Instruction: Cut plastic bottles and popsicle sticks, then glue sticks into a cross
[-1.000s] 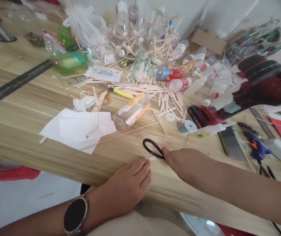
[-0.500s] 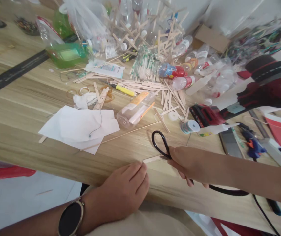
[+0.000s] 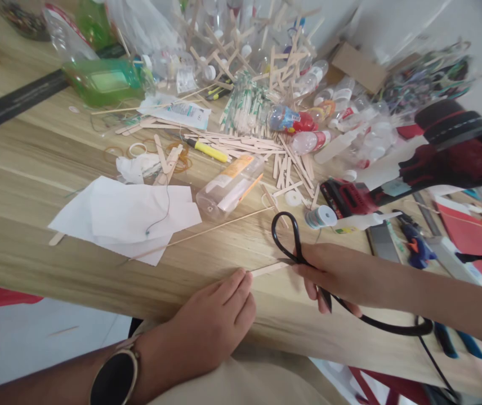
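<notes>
A wooden craft stick [image 3: 269, 270] lies low over the table's front part, its left end at the fingertips of my left hand [image 3: 213, 323]. That hand is closed, fingers together, with a round watch on the wrist. My right hand [image 3: 334, 273] is wrapped around the middle of black-handled scissors [image 3: 288, 247], whose two handle loops are spread wide apart. One loop rises above the hand and the other sticks out below the forearm. The stick's right end meets the scissors by my right fingers; the exact contact there is hidden.
White paper sheets [image 3: 139, 216] lie at the left, beside a thin long stick [image 3: 199, 235]. Beyond are a clear bottle [image 3: 228, 188], a yellow cutter [image 3: 209, 150] and piled craft sticks [image 3: 249, 145]. A wire spool [image 3: 320, 216] and a red-black power drill [image 3: 427, 163] stand right.
My right hand and the scissors have shifted slightly right, and the scissors' handles are tilted differently. More of the craft stick shows. My left hand stays nearly in place; the view has shifted a little.
</notes>
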`<state>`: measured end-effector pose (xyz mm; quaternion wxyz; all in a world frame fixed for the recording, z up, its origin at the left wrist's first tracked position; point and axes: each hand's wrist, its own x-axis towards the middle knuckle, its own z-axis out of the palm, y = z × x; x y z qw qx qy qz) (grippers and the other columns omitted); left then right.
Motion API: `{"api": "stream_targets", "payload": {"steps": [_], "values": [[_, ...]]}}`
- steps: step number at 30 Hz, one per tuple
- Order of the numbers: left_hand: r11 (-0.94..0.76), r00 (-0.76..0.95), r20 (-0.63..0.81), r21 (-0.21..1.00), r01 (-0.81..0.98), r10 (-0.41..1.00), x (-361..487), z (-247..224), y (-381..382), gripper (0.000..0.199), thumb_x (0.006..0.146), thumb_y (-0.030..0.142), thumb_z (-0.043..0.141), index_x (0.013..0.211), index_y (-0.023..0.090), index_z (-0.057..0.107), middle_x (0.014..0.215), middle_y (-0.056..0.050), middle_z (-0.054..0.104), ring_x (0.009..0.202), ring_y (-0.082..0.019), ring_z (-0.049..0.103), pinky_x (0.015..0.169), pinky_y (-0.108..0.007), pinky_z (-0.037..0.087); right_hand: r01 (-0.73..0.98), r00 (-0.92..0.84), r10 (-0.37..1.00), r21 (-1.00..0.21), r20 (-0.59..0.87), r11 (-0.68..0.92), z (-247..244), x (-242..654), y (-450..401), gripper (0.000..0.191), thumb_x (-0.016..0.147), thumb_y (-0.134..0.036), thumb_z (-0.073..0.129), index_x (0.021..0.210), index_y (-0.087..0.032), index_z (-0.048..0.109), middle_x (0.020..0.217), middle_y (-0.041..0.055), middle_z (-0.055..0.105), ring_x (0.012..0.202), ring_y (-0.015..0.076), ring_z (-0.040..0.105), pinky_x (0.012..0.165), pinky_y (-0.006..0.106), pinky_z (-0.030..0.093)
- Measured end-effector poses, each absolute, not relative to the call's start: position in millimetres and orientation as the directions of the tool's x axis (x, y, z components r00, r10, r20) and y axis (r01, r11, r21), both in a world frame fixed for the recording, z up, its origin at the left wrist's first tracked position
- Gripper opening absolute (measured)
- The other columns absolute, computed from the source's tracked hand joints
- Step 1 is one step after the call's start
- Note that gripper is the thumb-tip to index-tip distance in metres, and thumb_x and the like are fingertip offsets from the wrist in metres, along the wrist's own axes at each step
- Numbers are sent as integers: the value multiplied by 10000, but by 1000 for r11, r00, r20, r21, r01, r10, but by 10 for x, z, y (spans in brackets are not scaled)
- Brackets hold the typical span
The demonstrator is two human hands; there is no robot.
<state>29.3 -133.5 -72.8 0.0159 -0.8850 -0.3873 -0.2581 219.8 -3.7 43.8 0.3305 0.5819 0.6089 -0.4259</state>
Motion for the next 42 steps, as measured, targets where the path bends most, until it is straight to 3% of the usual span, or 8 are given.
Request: {"api": "stream_targets", "payload": {"steps": [6,15,22,38,42], "values": [[-706,577,460,174,687,675,299,-741,-1347,287,965,121,348,1063,88,616,1230,-177,693,1193,-287,626,958,-339,517,998,-54,398,-63,-916,-8,496,2147,-79,243,974,-236,378,738,-199,427,575,1,650,290,55,402,295,161,330],[-707,584,456,161,689,672,287,-720,-1342,255,950,114,380,1061,91,609,1248,-173,682,1212,-282,610,982,-339,502,994,-96,404,-62,-910,95,472,2036,-118,229,973,-212,359,754,-198,422,596,1,612,319,57,422,299,158,359],[-712,592,445,166,683,672,283,-731,-1348,242,947,119,399,1065,89,608,1256,-178,676,1227,-289,596,1000,-348,491,989,-34,420,31,-907,145,396,2014,-132,202,983,-204,347,821,-194,467,556,2,602,315,86,410,290,184,346],[-717,600,442,161,678,667,272,-723,-1351,267,953,111,369,1062,85,611,1260,-182,673,1223,-289,601,984,-342,501,964,-80,479,54,-874,260,378,2019,-116,165,966,-208,421,813,-197,484,495,-25,575,364,100,488,376,185,280],[-712,589,451,169,682,671,285,-729,-1348,275,958,113,359,1059,84,613,1262,-185,670,1224,-292,599,971,-346,516,958,-112,482,34,-869,283,370,2035,-124,106,961,-212,424,882,-198,493,561,-7,622,447,128,588,391,181,298]]}}
